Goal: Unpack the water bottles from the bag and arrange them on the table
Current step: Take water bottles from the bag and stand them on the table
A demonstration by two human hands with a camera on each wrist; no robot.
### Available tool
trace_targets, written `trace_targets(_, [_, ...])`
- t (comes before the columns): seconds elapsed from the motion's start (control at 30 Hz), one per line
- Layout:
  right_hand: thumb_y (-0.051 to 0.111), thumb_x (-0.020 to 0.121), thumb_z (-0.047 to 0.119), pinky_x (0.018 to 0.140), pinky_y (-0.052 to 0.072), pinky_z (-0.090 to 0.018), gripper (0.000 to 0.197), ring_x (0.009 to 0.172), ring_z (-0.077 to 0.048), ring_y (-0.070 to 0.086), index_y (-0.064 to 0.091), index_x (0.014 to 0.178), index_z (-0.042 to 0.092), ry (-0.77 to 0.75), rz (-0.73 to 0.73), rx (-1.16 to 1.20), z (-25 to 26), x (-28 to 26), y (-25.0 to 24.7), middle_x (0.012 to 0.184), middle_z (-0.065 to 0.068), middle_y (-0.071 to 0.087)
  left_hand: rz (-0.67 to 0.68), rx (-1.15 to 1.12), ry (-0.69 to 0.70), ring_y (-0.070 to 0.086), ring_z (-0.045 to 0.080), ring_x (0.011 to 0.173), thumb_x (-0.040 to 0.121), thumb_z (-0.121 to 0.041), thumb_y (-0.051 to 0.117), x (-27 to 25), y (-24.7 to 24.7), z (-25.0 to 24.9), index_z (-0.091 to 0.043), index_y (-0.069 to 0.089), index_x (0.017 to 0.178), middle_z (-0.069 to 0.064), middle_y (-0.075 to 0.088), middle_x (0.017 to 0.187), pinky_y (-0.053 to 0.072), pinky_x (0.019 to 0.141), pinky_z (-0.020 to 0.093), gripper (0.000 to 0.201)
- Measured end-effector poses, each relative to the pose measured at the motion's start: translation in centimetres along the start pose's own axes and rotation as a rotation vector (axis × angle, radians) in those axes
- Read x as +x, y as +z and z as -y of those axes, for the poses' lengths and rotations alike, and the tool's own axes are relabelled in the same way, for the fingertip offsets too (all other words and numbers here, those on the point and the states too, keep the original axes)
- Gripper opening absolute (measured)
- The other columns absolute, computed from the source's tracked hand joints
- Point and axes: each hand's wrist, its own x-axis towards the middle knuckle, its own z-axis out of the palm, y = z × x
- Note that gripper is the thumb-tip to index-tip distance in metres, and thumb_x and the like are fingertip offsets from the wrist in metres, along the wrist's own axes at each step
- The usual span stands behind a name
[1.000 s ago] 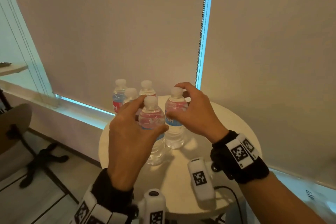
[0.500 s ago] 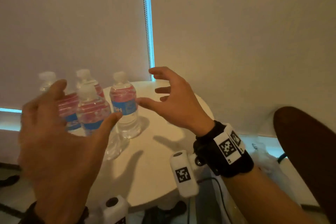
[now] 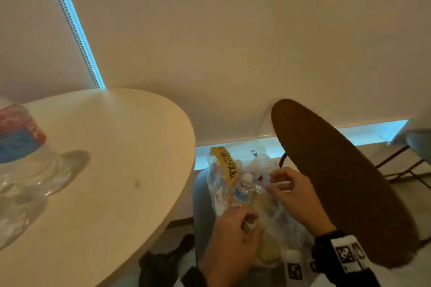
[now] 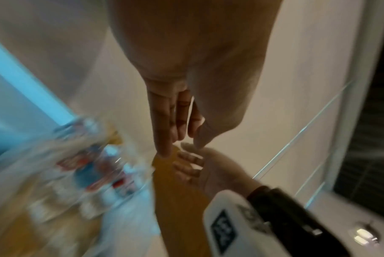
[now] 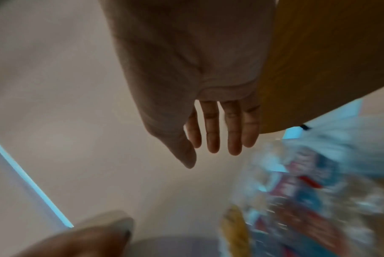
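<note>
Careful: your left hand (image 3: 229, 232) and right hand (image 3: 292, 190) reach relaxed, holding nothing, into the bag (image 3: 235, 182) right of the tabletop (image 3: 130, 147); its loose plastic may snag the bottles (image 3: 243, 187).

bag (image 3: 235, 184): clear crinkled plastic, yellow strip with black print, sits low just beside the bench (image 3: 121, 170) edge, holds white-capped bottles (image 3: 245, 184) with red-and-blue labels | water bottle (image 3: 21, 158): clear, red-and-blue label, upright on bench at left
</note>
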Motion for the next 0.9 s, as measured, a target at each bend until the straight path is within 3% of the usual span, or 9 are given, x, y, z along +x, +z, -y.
trace_targets(0.17, [0.076,0.083,0.017,0.069,0.052,-0.016,0.021,0.084,-0.008,0.065,0.064,0.098,0.024,0.123,0.134,-0.056,-5.8,0.9,2.9,0.092,0.014,0.064,-0.011,-0.117,-0.254,0.061,0.013,0.106,0.085,-0.022,0.065,4.8,7.0,6.5,-0.033,0.047,0.128,-0.004,0.062,0.118,0.052,0.097,0.037,0.047])
trace_targets(0.23, [0.075,0.083,0.017,0.072,0.051,-0.017,0.023,0.086,-0.006,0.062,0.060,0.097,0.027,0.113,0.170,-0.074,-6.9,1.8,4.2,0.093,0.016,0.061,-0.112,-0.126,-0.266,0.060,0.004,0.106,0.085,-0.023,0.063,6.3,8.5,8.3,-0.031,0.047,0.134,-0.012,0.063,0.117,0.051,0.098,0.032,0.053])
trace_targets(0.33, [0.071,0.083,0.014,0.077,0.052,-0.026,0.023,0.089,-0.011,0.062,0.057,0.091,0.030,0.049,0.128,-0.087,-7.8,3.4,5.9,0.091,0.013,0.061,-0.245,-0.080,-0.249,0.062,-0.001,0.099,0.085,-0.024,0.055,8.4,9.5,9.6,-0.036,0.061,0.110,-0.018,0.067,0.103,0.054,0.091,0.036,0.028])
trace_targets(0.47, [0.073,0.076,0.039,0.101,0.050,-0.037,0.059,0.121,-0.012,0.057,0.053,0.130,0.027,-0.003,0.136,-0.095,-9.3,5.8,8.1,0.131,0.007,0.060,-0.365,-0.072,-0.256,0.065,0.004,0.088,0.087,-0.008,0.058,10.4,9.9,10.6,-0.027,0.065,0.098,-0.010,0.067,0.091,0.059,0.079,0.032,0.023])
trace_targets(0.53, [0.069,0.074,0.051,0.106,0.047,-0.042,0.068,0.126,-0.017,0.055,0.051,0.135,0.024,-0.028,0.118,-0.127,-9.9,6.8,8.6,0.136,0.003,0.058,-0.411,-0.037,-0.265,0.064,0.003,0.087,0.088,-0.005,0.057,11.0,10.3,11.4,-0.021,0.063,0.100,-0.007,0.065,0.092,0.057,0.079,0.025,0.021])
trace_targets(0.6, [0.071,0.081,0.043,0.109,0.043,-0.043,0.061,0.128,-0.015,0.054,0.055,0.133,0.017,-0.065,0.125,-0.118,-9.7,7.1,8.4,0.136,-0.003,0.059,-0.444,-0.055,-0.291,0.060,-0.006,0.087,0.092,-0.001,0.057,11.4,10.4,11.4,-0.019,0.061,0.101,-0.013,0.061,0.093,0.051,0.077,0.012,0.021])
trace_targets(0.67, [0.069,0.091,0.025,0.114,0.038,-0.046,0.053,0.128,0.004,0.048,0.050,0.139,0.010,-0.094,0.189,-0.090,-9.8,7.0,8.5,0.144,-0.008,0.054,-0.476,-0.032,-0.320,0.058,-0.009,0.092,0.093,-0.004,0.059,11.6,10.5,11.5,-0.016,0.058,0.108,-0.015,0.059,0.101,0.050,0.085,0.015,0.019])
trace_targets(0.77, [0.072,0.085,0.048,0.108,0.045,-0.043,0.058,0.127,0.002,0.051,0.050,0.136,0.032,-0.090,0.148,-0.106,-11.3,7.2,9.0,0.141,0.011,0.055,-0.478,-0.061,-0.398,0.060,0.014,0.103,0.094,-0.017,0.059,11.7,10.8,11.8,-0.010,0.054,0.122,0.002,0.063,0.116,0.054,0.094,0.044,0.029])
trace_targets(0.9, [0.081,0.069,0.045,0.095,0.053,-0.037,0.060,0.113,-0.007,0.059,0.054,0.122,0.032,-0.099,0.075,-0.086,-11.6,6.8,9.0,0.121,0.015,0.062,-0.480,0.015,-0.446,0.056,0.017,0.110,0.086,-0.004,0.071,11.7,10.8,11.0,-0.007,0.054,0.127,0.004,0.060,0.119,0.044,0.100,0.032,0.045])
